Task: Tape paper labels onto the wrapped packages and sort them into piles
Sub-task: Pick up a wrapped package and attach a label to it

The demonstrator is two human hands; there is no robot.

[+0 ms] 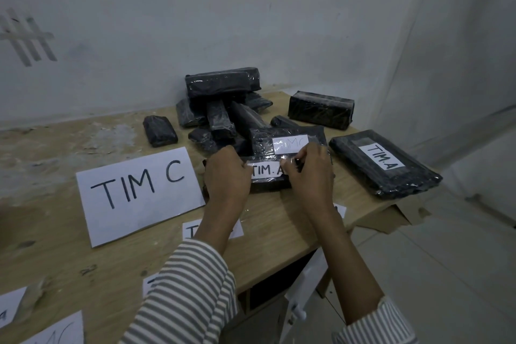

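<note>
Hands low over black package [268, 186], left fingers [242, 170] gripping its end, right fingers [296, 170] pinching clear tape [285, 160].

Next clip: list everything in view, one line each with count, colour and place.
Unlabelled packages: several, black, heaped at table's back.
Labelled packages: two, black, centre and right.
Front package: one, black, TIM.A label, under the hands.
TIM C sheet: one, white, left of hands.
Loose labels: about five, white, near edge.
Clear tape: one strip, over front label.
Wall tape strips: several, pale, upper left.
Table: one, light wood.
Left hand: holds that package.
Right hand: pinches the tape.
</note>
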